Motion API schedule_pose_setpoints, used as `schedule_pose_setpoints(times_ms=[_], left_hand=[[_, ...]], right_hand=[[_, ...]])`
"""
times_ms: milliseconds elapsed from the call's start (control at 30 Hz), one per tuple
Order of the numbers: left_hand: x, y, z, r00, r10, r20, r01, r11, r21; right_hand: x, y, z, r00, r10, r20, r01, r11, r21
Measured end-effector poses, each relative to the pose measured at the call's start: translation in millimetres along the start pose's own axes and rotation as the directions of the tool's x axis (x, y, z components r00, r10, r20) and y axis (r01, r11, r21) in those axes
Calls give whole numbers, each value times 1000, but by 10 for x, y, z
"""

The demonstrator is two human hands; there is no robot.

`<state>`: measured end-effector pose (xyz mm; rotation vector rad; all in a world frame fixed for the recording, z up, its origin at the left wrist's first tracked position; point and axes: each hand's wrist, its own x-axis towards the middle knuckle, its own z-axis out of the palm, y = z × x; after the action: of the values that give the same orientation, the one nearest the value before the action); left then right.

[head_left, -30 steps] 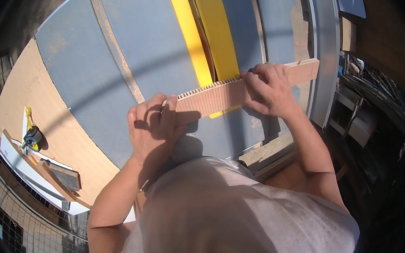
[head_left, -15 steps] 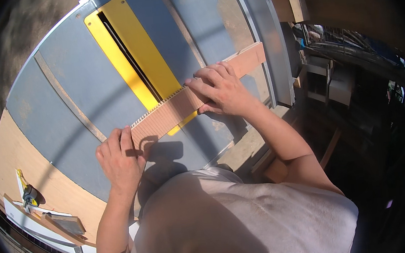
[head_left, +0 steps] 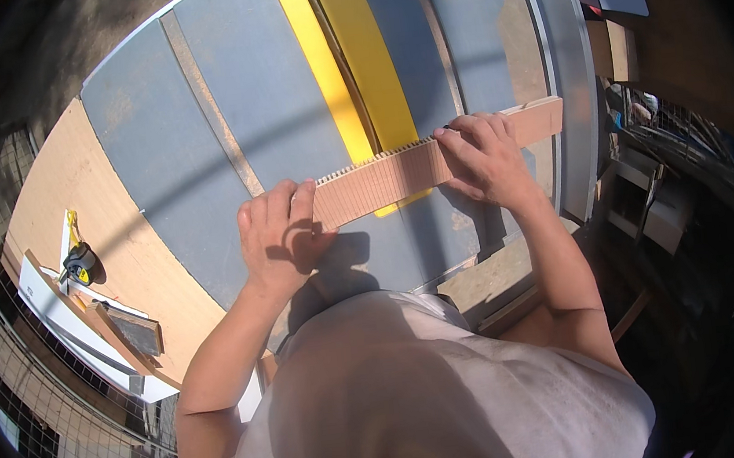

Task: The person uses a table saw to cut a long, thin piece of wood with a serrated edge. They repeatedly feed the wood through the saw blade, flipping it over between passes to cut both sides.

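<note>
A long, flat wooden strip (head_left: pixel 372 190) lies across the grey saw table (head_left: pixel 255 81), slanting up to the right. Close-set notches run along its far edge, with fine lines across its face. My left hand (head_left: pixel 279 236) is closed round its left end, fingers on top. Further right, my right hand (head_left: pixel 486 163) grips it, leaving the right end sticking out past the hand. Between my hands the strip crosses the near part of the yellow slotted insert plate (head_left: pixel 375 60). A dark slot runs along that plate; whether a blade stands in it under the strip is hidden.
A metal rail (head_left: pixel 571 77) borders the table's right side, near the strip's right end. At left, a plywood surface (head_left: pixel 124 226) adjoins the table and carries a tape measure (head_left: pixel 80 262) and wood offcuts (head_left: pixel 134 329). Wire mesh (head_left: pixel 56 391) shows beyond, and stacked lumber (head_left: pixel 624 50) at right.
The whole view has swung, so table, strip and hands sit further right in the picture. Both hands keep their grip, and the strip still crosses the near part of the yellow plate.
</note>
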<state>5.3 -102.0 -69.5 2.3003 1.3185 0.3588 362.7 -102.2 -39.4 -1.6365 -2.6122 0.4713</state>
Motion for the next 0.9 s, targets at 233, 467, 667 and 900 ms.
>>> schedule_pose_setpoints(times_ms=[233, 467, 667, 900], left_hand=[[-13, -34, 82, 998, 25, -57, -23, 999, 34], [3, -50, 61, 998, 27, -49, -28, 1000, -5], [85, -5, 15, 999, 29, -14, -29, 1000, 6], [98, 32, 116, 995, 41, -89, -36, 998, 59]], right_hand=[[48, 37, -26, 1000, -12, 28, 12, 1000, 9], [95, 5, -152, 998, -17, 59, 18, 1000, -25], [128, 65, -189, 996, -7, 94, 10, 999, -34], [155, 167, -85, 998, -28, 61, 29, 1000, -10]])
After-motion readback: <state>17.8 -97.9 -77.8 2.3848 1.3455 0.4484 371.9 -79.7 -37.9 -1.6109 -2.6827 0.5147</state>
